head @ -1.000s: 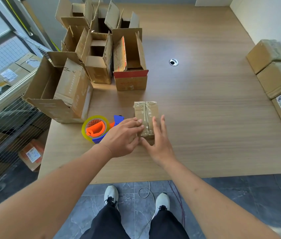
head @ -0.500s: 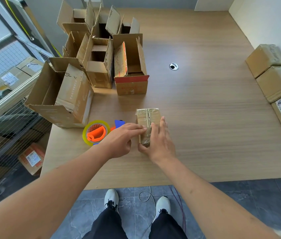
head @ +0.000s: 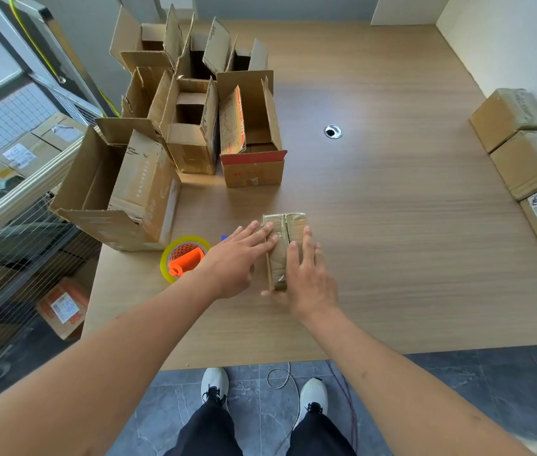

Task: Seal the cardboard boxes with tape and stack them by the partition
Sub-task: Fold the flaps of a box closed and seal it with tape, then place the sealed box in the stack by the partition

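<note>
Through the head camera I am looking down at a wooden table [head: 392,225] where a small taped box [head: 282,240] is lying near the front edge, its long side running away from me and shiny tape wrapping its top and near end. My left hand [head: 237,261] is reaching in from the left with its fingers straight and close together, the fingertips resting on the left half of the box top; it is gripping nothing. My right hand [head: 306,278] is lying flat over the right side of the box, fingers spread and nearly straight, palm covering the near right corner, and the thumb is sitting by the near end of the box. Just left of my left hand a tape dispenser [head: 185,258] is sitting on the table, a yellow roll around an orange core, with a bit of blue showing behind my knuckles. Farther back on the left a cluster of open cardboard boxes [head: 194,126] is standing with flaps up. Along the white partition [head: 507,44] at the right edge three sealed boxes [head: 530,159] are sitting in a row, touching one another, well apart from the box under my hands.
</note>
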`<state>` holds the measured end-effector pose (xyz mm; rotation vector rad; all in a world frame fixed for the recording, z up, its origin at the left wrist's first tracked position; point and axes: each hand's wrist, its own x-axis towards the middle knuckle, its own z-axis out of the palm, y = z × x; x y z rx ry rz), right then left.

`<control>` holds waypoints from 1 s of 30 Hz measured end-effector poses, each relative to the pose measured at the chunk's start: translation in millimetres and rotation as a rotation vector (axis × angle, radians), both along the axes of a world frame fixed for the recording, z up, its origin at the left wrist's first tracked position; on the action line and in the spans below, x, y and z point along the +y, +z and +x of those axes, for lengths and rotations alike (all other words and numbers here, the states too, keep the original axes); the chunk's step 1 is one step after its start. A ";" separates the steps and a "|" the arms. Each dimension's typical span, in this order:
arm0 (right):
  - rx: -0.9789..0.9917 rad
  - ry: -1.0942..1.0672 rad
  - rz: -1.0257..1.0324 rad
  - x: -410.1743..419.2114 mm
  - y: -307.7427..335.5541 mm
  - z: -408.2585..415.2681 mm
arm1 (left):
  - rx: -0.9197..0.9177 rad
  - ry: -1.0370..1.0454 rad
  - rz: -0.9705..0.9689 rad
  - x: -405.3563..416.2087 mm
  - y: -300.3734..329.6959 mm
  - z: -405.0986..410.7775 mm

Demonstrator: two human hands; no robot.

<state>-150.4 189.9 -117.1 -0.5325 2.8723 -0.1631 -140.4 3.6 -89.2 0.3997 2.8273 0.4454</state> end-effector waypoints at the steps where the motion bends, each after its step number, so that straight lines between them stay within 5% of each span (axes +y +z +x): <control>1: 0.001 -0.018 -0.025 -0.5 -0.5 1.0 | -0.010 0.003 0.011 0.1 -0.2 -0.1; 7: 0.035 -0.033 -0.035 -2.5 -0.5 4.2 | -0.072 0.042 0.071 2.6 -0.6 0.8; 13: -0.059 -0.184 -0.268 -5.6 13.2 -5.1 | -0.151 0.056 0.138 -5.5 16.7 -5.2; 30: -0.053 -0.360 -0.297 -6.6 139.6 -15.9 | -0.002 0.015 -0.143 -19.8 124.0 -46.1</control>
